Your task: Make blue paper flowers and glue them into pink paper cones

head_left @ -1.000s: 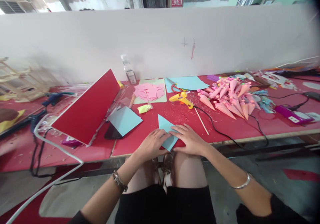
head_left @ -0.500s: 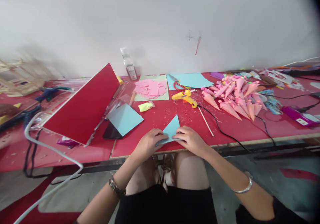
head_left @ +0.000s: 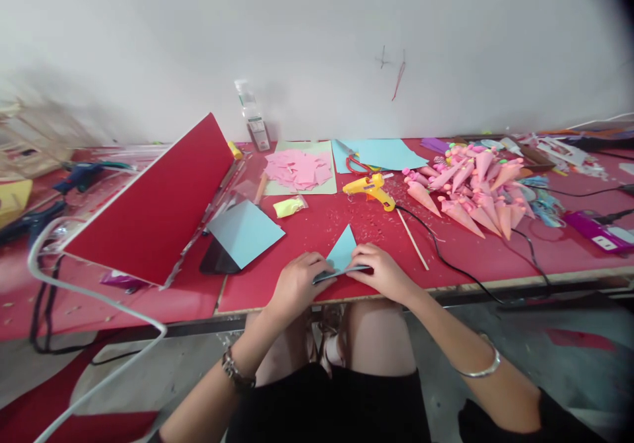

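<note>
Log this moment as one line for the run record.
left hand: grip on blue paper triangle | right hand: grip on same paper | paper: tip raised above red table | nearby: yellow glue gun

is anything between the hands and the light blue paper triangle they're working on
Nothing visible is. The left hand and the right hand both already grip the folded light blue paper triangle at its near edge, on the red table.

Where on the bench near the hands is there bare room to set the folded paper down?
Bare red table lies between the blue sheet and the glue gun; scraps litter it. More lies right of the wooden stick, crossed by the black cord. The pink cones crowd the back right.
</note>
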Demonstrator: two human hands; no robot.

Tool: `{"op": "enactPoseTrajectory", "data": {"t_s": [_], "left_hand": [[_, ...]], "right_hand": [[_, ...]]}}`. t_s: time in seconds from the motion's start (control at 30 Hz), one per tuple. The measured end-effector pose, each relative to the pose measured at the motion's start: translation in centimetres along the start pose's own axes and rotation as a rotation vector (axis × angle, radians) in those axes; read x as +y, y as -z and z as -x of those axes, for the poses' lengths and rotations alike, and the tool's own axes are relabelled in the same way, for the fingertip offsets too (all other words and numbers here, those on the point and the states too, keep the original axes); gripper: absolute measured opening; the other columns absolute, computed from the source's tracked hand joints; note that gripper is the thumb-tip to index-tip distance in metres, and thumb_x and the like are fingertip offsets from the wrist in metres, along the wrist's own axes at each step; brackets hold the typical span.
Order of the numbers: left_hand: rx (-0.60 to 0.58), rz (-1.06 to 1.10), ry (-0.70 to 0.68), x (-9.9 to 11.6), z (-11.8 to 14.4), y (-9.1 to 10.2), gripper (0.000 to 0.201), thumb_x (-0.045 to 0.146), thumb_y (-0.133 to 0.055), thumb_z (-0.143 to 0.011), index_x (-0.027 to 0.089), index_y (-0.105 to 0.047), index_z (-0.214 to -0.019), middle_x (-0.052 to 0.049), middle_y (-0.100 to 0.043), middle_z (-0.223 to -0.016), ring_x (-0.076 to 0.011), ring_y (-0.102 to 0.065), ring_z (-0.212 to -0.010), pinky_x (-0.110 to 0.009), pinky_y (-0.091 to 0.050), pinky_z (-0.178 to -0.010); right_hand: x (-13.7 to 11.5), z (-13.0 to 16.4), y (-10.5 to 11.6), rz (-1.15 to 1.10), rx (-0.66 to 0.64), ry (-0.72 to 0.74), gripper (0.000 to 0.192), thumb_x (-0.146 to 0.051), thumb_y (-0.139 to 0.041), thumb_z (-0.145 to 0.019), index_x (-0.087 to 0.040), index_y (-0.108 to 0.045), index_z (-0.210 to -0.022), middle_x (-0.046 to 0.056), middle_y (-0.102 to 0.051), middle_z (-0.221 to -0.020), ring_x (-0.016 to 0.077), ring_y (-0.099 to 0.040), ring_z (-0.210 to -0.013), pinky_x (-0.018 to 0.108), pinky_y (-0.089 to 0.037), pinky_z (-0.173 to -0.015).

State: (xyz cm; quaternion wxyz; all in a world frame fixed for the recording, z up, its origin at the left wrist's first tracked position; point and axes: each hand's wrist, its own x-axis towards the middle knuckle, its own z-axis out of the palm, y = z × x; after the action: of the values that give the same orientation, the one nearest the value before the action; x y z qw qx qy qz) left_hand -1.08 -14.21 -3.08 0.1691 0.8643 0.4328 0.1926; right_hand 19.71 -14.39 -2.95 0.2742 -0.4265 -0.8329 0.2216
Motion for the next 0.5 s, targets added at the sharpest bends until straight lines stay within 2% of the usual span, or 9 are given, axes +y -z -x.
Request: {"op": "enactPoseTrajectory", "data": {"t_s": [0.17, 0.3, 0.5], "left_hand": [[0.048, 0.005, 0.114, -0.15, -0.02, -0.11, 0.025, 0.040, -0.048, -0.080, 0.018, -0.059, -0.076, -0.001, -0.056, -0.077, -0.0125, -0.052, -0.069, -0.021, -0.037, -0.057], [0.069, -0.027, 0.159, -0.17, 0.04, -0.13, 0.024, 0.040, -0.049, -0.079, 0.017, -0.057, -0.077, -0.001, -0.055, -0.076, -0.0124, -0.051, -0.068, -0.022, -0.036, -0.057], [0.090, -0.113, 0.167, -0.59, 0.18, 0.18, 0.025, 0.037, -0.048, -0.080, 0.017, -0.049, -0.065, -0.001, -0.052, -0.080, -0.0130, -0.050, -0.071, -0.023, -0.038, -0.059]], "right_hand": [[0.04, -0.32, -0.29, -0.025, 0.048, -0.092, 0.019, -0.033, -0.055, -0.078, -0.016, -0.057, -0.069, 0.003, -0.056, -0.076, 0.0142, -0.052, -0.073, 0.025, -0.039, -0.067], [-0.09, -0.44, -0.45, -0.011, 0.055, -0.170, 0.018, -0.033, -0.055, -0.078, -0.016, -0.055, -0.070, 0.002, -0.053, -0.075, 0.0136, -0.052, -0.071, 0.023, -0.038, -0.064], [0.38, -0.64, -1.08, 0.138, 0.057, -0.206, 0.024, -0.035, -0.054, -0.079, -0.016, -0.048, -0.064, 0.002, -0.050, -0.073, 0.0139, -0.049, -0.068, 0.024, -0.038, -0.062]]}}
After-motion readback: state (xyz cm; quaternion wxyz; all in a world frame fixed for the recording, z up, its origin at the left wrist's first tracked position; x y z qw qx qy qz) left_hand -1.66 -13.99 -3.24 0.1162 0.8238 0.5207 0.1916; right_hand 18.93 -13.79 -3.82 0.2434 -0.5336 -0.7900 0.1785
